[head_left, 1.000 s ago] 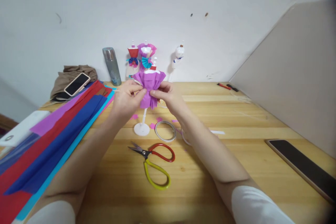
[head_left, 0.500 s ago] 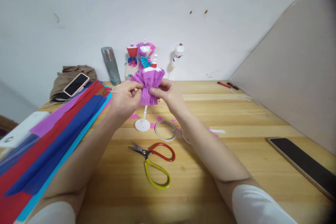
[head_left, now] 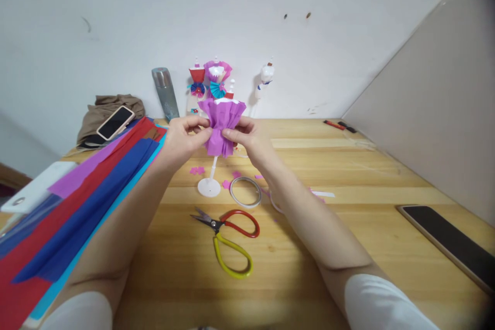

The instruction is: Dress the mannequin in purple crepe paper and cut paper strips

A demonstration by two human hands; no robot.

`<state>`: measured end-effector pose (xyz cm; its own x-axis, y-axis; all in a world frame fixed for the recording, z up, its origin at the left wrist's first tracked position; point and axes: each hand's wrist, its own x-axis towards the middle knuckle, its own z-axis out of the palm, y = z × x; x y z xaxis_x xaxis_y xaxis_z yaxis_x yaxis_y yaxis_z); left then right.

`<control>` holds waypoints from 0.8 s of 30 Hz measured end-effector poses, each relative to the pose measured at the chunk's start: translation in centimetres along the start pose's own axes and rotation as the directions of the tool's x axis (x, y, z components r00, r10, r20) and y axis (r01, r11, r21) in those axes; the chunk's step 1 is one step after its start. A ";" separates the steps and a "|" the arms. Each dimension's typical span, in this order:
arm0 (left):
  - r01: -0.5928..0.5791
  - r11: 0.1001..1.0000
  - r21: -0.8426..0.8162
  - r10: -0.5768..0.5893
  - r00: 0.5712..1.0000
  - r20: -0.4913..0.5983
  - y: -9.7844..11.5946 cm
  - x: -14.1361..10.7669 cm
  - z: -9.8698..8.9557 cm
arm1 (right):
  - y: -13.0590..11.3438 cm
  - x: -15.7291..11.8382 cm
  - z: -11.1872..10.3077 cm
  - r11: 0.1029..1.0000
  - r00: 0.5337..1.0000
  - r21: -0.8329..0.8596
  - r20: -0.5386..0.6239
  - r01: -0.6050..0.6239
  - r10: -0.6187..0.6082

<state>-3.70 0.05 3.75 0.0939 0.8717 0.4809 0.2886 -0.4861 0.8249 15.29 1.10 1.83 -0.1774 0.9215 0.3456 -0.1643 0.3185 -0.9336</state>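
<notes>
Gathered purple crepe paper [head_left: 221, 119] wraps a small white mannequin [head_left: 215, 165] on a round foot, flaring above and below a pinched waist. My left hand [head_left: 184, 139] is closed on the left side of the paper, thumb and fingers pinching it at the waist. On the right side, my right hand [head_left: 251, 139] pinches the same paper, its thumb lying across the front. The mannequin's white neck and a red band show above the ruffle. Its body is hidden by the paper and my fingers. The stand tilts slightly over the table.
Scissors [head_left: 222, 232] lie spread below the hands, near a tape roll [head_left: 246, 192] and pink paper flowers [head_left: 197, 170]. Coloured paper sheets [head_left: 88, 206] cover the left. Behind stand a bottle [head_left: 165, 94] and dressed mannequins [head_left: 197, 76]. A phone [head_left: 444, 242] lies right.
My left fingers have shifted on the paper, the thumb now extended along the waist. The stand's foot has tipped slightly. The thin pale strip by my left hand no longer shows.
</notes>
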 end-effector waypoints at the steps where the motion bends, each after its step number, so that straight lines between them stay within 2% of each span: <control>1: 0.003 1.000 -0.004 -0.003 1.000 0.011 0.1 0.0 0.0 | -0.1 0.0 0.0 1.000 1.000 0.010 0.003 -0.003 0.003; 9: -0.019 0.999 -0.038 0.022 0.996 0.084 0.3 -0.1 -0.3 | -0.1 0.0 0.3 0.998 1.000 0.062 0.012 -0.024 0.024; 15: -0.012 0.998 -0.059 0.014 1.000 0.026 0.0 0.0 0.1 | -0.1 -0.1 0.2 0.997 0.999 0.057 0.021 -0.044 0.043; 24: 0.050 0.997 -0.065 -0.047 0.998 0.046 0.2 0.0 -0.1 | -0.1 -0.1 0.2 0.998 0.999 0.054 0.016 -0.036 0.035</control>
<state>-3.75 -0.06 4.01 0.1237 0.8955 0.4276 0.2307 -0.4450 0.8653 15.08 0.96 1.94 -0.1982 0.9285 0.3139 -0.2103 0.2725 -0.9389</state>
